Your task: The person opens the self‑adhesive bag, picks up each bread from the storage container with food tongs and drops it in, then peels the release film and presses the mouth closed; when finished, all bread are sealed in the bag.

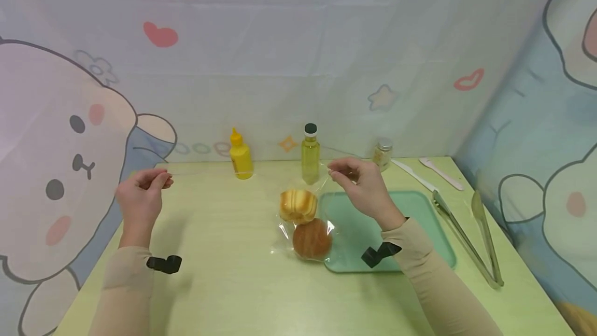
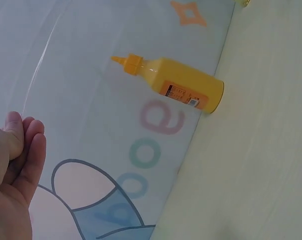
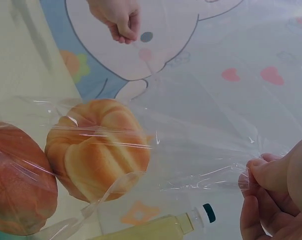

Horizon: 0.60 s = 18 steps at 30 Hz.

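My right hand (image 1: 364,188) pinches the gathered upper end of a clear plastic bag (image 3: 205,175). Inside the bag are a golden ridged bread roll (image 1: 298,205) and, below it, a round brown bun (image 1: 312,240). The bag hangs just left of a mint-green tray (image 1: 410,201), overlapping its left edge from the head view. Well to the left, my left hand (image 1: 140,198) is raised, thumb and fingertips pinching a thin clear strip (image 2: 40,65). The strip runs rightward from those fingers; its far end is hard to make out.
Along the back edge stand a yellow squeeze bottle (image 1: 241,159), an oil bottle (image 1: 310,157) with a dark green cap, and a small glass jar (image 1: 382,153). To the right lie a white knife (image 1: 415,175), a pale pink utensil (image 1: 442,174) and metal tongs (image 1: 471,248).
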### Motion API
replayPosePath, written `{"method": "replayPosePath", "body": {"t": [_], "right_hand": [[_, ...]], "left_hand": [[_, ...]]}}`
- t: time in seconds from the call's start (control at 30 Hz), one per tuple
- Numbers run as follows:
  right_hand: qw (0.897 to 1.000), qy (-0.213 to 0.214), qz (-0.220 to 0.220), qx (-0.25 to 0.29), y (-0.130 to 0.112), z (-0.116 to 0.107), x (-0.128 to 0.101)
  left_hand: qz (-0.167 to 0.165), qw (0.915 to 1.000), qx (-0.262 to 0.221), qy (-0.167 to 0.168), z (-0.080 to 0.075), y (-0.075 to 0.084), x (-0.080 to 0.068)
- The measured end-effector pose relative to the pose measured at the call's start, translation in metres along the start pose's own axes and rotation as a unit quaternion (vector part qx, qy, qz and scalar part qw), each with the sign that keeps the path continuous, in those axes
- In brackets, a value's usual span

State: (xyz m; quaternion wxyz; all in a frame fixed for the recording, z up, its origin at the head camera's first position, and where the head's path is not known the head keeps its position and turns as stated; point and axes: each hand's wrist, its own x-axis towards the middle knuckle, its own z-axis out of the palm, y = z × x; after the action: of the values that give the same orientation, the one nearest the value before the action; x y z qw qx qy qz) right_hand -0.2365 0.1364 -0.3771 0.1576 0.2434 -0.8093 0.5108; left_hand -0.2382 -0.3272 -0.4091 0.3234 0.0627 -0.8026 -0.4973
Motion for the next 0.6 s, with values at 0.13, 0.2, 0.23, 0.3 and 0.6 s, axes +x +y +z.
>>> {"method": "replayPosePath", "body": {"t": [0.13, 0.2, 0.23, 0.3, 0.6], "right_hand": [[1.0, -0.005, 0.0, 0.014, 0.001, 0.001, -0.001], [1.0, -0.006, 0.0, 0.016, 0.001, 0.002, -0.001], [1.0, -0.006, -0.001, 0.016, 0.0, 0.002, -0.002], [1.0, -0.006, -0.002, 0.016, -0.001, 0.002, -0.002], [1.0, -0.013, -0.012, 0.008, 0.0, 0.002, -0.002]], "left_hand": [[-0.024, 0.9996, -0.006, 0.009, -0.002, -0.002, -0.001], [-0.036, 0.9992, -0.002, 0.015, -0.002, -0.003, 0.0], [-0.04, 0.9991, -0.001, 0.017, -0.002, -0.003, 0.0], [-0.047, 0.9988, 0.002, 0.016, -0.003, -0.003, 0.0], [-0.008, 0.9894, 0.112, -0.093, -0.001, -0.02, -0.006]]}}
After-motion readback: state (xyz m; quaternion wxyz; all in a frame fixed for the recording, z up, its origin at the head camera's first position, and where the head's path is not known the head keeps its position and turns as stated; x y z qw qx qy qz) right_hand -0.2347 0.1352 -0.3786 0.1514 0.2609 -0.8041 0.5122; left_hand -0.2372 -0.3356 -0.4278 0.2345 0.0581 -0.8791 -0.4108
